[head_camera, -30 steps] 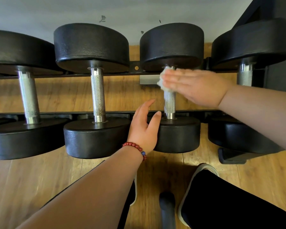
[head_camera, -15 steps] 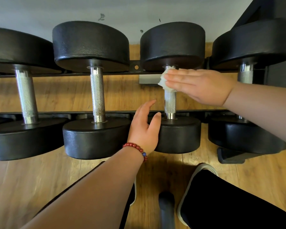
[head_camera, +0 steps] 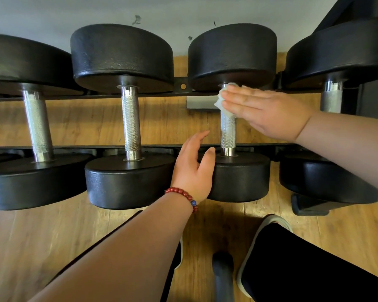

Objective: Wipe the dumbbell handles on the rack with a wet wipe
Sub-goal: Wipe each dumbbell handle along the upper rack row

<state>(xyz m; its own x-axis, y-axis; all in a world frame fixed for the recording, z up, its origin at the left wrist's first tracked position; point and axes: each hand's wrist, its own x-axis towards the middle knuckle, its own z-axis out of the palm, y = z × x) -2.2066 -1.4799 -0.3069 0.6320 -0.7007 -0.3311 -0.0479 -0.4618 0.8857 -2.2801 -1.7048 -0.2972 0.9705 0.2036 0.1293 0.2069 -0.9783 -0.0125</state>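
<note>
Underfoot, warm wood-plank floor [head_camera: 31, 247]; behind the dumbbell rack [head_camera: 79, 147], pale grey wall [head_camera: 183, 12]

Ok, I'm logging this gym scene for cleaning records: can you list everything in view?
dumbbells: four, black and steel, side by side on the rack
rack: one, black, rails under the dumbbells
wet wipe: one, white, on the handle of the third dumbbell from the left
floor: brown wood, below
wall: pale grey, behind
bracelet: one, red beads, left wrist
left hand: open, at that dumbbell's near head
right hand: flat fingers pressing the wet wipe
</note>
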